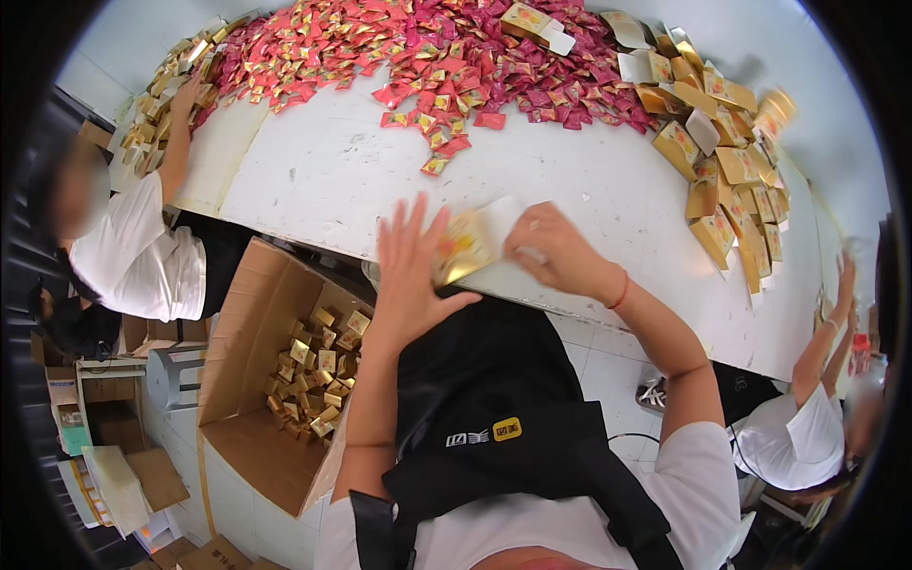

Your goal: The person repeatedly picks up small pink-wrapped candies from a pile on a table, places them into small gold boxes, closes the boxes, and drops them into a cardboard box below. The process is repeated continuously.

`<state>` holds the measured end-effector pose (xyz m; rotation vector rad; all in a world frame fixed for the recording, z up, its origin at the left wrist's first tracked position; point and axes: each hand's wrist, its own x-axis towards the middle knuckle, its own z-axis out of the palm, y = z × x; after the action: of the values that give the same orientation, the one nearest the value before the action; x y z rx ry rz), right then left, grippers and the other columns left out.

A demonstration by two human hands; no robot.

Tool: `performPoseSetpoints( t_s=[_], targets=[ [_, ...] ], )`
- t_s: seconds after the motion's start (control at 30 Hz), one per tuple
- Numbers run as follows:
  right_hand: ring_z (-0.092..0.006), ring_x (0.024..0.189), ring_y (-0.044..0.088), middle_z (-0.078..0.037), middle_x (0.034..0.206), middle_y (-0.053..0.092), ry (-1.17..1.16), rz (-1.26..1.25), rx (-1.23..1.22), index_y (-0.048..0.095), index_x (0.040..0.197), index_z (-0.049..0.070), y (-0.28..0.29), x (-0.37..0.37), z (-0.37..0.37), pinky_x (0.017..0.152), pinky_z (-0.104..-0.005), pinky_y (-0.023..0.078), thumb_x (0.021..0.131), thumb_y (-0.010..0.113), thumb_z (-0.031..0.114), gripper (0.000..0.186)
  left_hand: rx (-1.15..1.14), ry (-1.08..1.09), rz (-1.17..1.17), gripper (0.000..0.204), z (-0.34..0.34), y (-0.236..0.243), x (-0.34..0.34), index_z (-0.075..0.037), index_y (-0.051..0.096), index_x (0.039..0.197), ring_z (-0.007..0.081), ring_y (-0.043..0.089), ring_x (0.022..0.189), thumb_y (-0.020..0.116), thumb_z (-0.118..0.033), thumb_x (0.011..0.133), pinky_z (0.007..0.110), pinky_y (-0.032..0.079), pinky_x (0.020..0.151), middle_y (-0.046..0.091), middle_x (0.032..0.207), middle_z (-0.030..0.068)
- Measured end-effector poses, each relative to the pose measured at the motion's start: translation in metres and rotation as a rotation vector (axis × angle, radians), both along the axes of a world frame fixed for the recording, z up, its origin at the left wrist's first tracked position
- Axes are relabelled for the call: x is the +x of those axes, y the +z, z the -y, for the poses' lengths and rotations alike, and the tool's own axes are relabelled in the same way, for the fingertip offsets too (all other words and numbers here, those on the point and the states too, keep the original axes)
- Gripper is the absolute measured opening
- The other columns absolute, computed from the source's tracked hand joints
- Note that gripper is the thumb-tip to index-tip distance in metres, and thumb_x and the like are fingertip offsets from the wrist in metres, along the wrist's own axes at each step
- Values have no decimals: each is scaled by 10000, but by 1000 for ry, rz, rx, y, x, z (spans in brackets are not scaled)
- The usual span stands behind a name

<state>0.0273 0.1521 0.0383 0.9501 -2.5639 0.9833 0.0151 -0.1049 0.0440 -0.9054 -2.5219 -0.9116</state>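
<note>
A gold box [463, 242] with a floral print and a pale open flap lies at the near edge of the white table [313, 176]. My left hand [411, 271] is beside it on its left, fingers spread, the thumb along its lower edge. To the box's right, by the flap, is my right hand [560, 249], slightly blurred, with curled fingers; what they grip, if anything, is unclear.
Pink wrapped packets [437, 66] and gold cartons [712, 171] pile along the back and right. A cardboard box [237, 380] of small gold boxes stands lower left, near a stool [171, 375]. Co-workers [133, 247] [788, 432] work at both sides.
</note>
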Motion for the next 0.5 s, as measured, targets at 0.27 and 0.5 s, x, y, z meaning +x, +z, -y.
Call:
performPoseSetpoints(
  t_s=[0.27, 0.5],
  targets=[
    [-281, 1143, 528, -110, 1167, 642, -132, -205, -150, 643, 1202, 89, -30, -134, 37, 1007, -405, 383, 936, 611, 242, 308, 295, 85, 211, 844, 11, -35, -38, -74, 461, 1398, 280, 519, 1144, 851, -81, 650, 378, 433, 985, 533, 1238, 118],
    [-298, 1209, 458, -115, 1211, 611, -286, -231, 60, 575, 1305, 86, -42, -145, 54, 976, -455, 368, 919, 610, 365, 477, 580, 110, 210, 848, 21, -62, -42, -41, 442, 1396, 241, 509, 1172, 840, -17, 648, 366, 414, 1011, 524, 1263, 111]
  ],
)
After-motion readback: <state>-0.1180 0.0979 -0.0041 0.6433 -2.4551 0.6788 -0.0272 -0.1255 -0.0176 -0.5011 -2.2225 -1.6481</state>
